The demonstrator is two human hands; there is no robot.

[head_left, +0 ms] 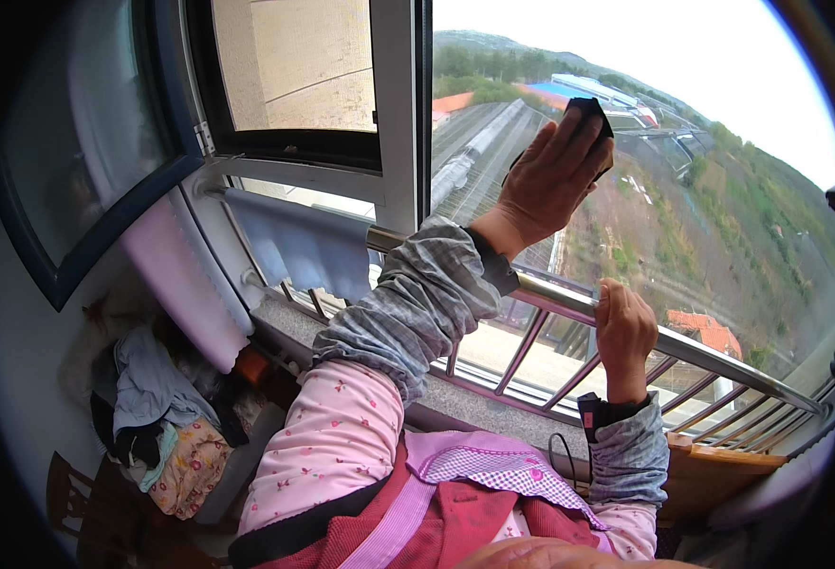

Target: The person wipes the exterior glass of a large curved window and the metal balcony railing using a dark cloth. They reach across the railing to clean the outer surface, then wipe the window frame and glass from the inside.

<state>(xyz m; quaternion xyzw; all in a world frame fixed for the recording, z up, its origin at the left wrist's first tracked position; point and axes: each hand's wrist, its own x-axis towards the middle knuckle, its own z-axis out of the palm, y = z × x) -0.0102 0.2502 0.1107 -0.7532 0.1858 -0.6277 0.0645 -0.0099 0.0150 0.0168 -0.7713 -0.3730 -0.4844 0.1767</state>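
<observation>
My left hand (543, 182) reaches up to the window pane (664, 218), its fingers bent over a black folded cloth or pad (588, 109). Most of that pad is hidden under the fingers, and it appears pressed to the glass. Lower and to the right, my right hand (626, 327) is closed at the round metal handrail (712, 357), its fingers curled around the bar. Grey sleeve covers (417, 294) are on both forearms, over pink flowered sleeves.
Left of the fixed pane, a dark-framed casement (62, 284) stands swung inward. Blue-grey cloth (304, 237) hangs over the rail, and a pink curtain (176, 275) hangs beside it. Piled clothes (161, 389) lie at the lower left. Metal bars (522, 351) run beneath the handrail, above a stone sill (479, 403).
</observation>
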